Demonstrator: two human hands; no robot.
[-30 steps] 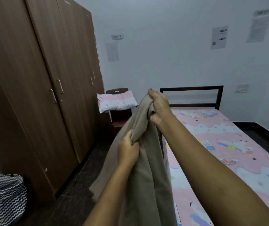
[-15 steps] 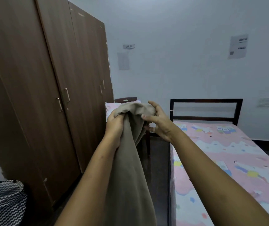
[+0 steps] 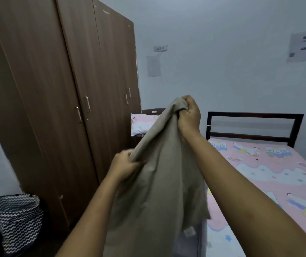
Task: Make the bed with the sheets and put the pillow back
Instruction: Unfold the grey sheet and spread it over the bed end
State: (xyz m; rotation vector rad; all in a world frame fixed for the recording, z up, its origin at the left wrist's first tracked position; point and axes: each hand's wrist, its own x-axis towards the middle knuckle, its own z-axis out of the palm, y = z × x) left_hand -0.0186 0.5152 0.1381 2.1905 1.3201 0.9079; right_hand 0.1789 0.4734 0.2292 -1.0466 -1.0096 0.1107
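A beige sheet [image 3: 157, 191] hangs in front of me, bunched along its top edge. My right hand [image 3: 189, 114] grips the high end of that edge in a fist. Lower and to the left, my left hand [image 3: 124, 167] pinches the same edge. The bed [image 3: 270, 173] lies at the right under a pink cartoon-print sheet, its dark headboard [image 3: 254, 127] against the far wall. A pillow [image 3: 143, 123] in matching pink print rests on a chair by the wardrobe, partly hidden behind the beige sheet.
A tall brown wardrobe [image 3: 56, 99] fills the left side. A black-and-white zigzag basket [image 3: 17, 219] stands on the floor at the lower left. Papers [image 3: 300, 46] are stuck on the pale wall. A strip of dark floor runs between wardrobe and bed.
My right hand has taken a fist hold of the sheet's top end and lifted it. My left hand has slid down and left along the edge, spreading the fabric.
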